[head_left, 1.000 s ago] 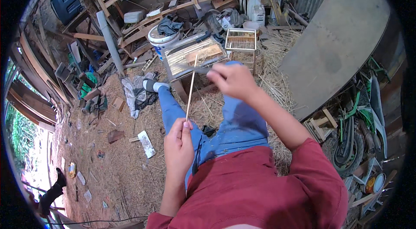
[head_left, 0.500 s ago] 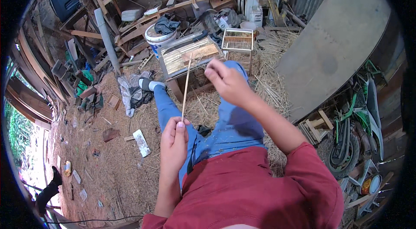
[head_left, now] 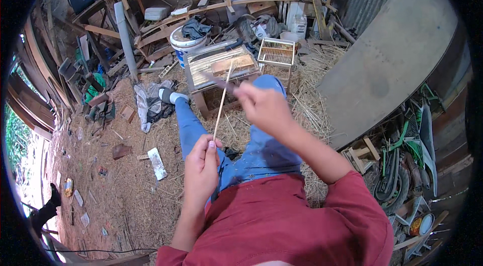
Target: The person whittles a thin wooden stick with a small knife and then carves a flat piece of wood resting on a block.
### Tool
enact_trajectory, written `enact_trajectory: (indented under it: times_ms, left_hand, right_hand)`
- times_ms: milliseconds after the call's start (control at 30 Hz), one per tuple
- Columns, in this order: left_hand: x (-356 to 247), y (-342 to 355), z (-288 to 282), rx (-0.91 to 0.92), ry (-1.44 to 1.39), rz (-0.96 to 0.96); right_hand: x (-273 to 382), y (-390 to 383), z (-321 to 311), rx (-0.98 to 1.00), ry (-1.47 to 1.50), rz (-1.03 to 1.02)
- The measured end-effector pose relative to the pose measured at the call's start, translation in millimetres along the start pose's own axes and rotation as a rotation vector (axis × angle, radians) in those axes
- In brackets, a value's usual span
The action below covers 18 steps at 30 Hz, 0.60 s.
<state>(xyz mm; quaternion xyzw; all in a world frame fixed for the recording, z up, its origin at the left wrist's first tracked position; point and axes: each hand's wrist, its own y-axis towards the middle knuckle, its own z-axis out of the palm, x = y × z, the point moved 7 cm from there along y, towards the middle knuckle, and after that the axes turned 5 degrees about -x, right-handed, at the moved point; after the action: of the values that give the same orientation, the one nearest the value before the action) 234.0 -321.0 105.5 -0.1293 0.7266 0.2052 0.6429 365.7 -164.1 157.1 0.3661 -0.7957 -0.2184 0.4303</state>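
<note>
My left hand [head_left: 201, 168], low in the middle over my thigh, is closed around the bottom of a thin pale stick [head_left: 220, 110] that points upward. My right hand [head_left: 264, 107] is closed on a blurred dark blade-like tool, probably a knife [head_left: 221, 84], held across the upper stick; whether they touch I cannot tell. Beyond them, a low stand [head_left: 199, 92] bears a bundle of thin sticks [head_left: 204, 70] and a short wooden board [head_left: 226, 66]. A small wooden slatted cage [head_left: 275, 52] stands right of it. Straw lies around.
A white bucket [head_left: 183, 39] and scrap wood [head_left: 156, 32] are behind; a crumpled sheet [head_left: 146, 105] lies left. A large curved panel [head_left: 387, 54] leans right, above a green bike [head_left: 400, 160]. A dark boot [head_left: 53, 198] shows at the left edge.
My right hand has moved slightly with the tool, which now shows extended leftward past the stick. My left hand keeps its hold on the stick. The view has shifted a little.
</note>
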Motion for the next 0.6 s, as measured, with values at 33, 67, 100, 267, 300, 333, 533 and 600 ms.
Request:
enact_trajectory:
  times_ms: [33, 67, 100, 267, 300, 333, 533, 600]
  left_hand:
    - [-2, 0, -1, -0.037, 0.050, 0.017]
    - [-3, 0, -3, -0.075, 0.105, 0.036]
    - [-3, -1, -4, -0.078, 0.104, 0.036]
    - [-11, -6, -5, -0.134, 0.302, 0.064]
    - [-13, -6, -6, -0.135, 0.303, 0.063]
    - [-14, -5, -6, -0.134, 0.260, 0.046]
    - [-8, -11, -6, -0.103, 0.271, 0.053]
    - [-9, -9, -8, -0.097, 0.286, 0.047]
  right_hand:
    - [3, -5, 1, 0.005, -0.002, -0.002]
    - [6, -8, 7, 0.073, -0.059, -0.014]
    - [7, -10, 13, 0.141, -0.118, -0.025]
    - [-7, 13, -1, -0.002, -0.014, 0.062]
    - [3, 5, 2, -0.001, 0.009, 0.007]
    - [11, -5, 13, 0.110, -0.040, -0.026]
    - [-2, 8, -2, 0.002, -0.007, 0.085]
    - [15, -7, 8, 0.056, -0.024, 0.006]
